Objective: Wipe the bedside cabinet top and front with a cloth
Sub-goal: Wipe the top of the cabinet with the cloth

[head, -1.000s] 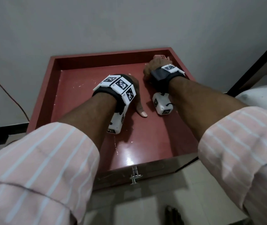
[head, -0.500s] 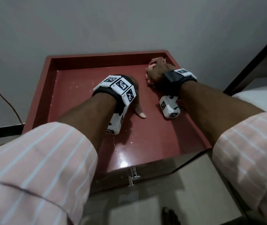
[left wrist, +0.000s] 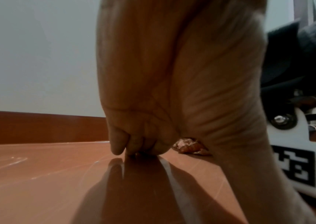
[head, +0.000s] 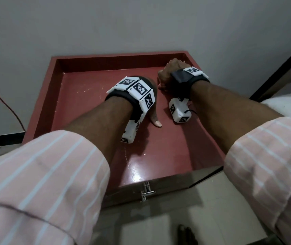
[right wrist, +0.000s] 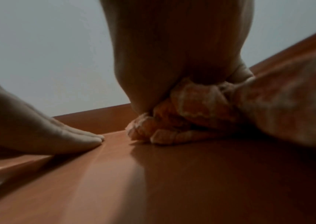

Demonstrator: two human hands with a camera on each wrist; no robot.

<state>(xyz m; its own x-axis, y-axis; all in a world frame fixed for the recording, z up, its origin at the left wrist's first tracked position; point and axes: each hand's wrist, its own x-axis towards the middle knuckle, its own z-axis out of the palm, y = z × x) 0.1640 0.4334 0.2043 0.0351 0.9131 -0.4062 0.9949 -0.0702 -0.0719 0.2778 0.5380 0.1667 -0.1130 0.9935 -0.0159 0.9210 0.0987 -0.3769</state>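
Observation:
The bedside cabinet top is a glossy red surface with a raised rim on three sides. My right hand grips a bunched orange and white cloth and presses it onto the top near the far right corner. In the left wrist view the cloth peeks out beyond my palm. My left hand rests flat on the middle of the top, straight fingers touching the surface, thumb pointing toward me. In the head view the cloth is almost fully hidden under the right hand.
A metal handle sticks out of the cabinet front below the near edge. A grey wall stands behind. A red cable hangs at the left. A bed edge lies at the right. The tiled floor shows below.
My right hand with the cloth has shifted slightly along the far right part of the top. The left hand has stayed flat in place. The head view has tilted a little.

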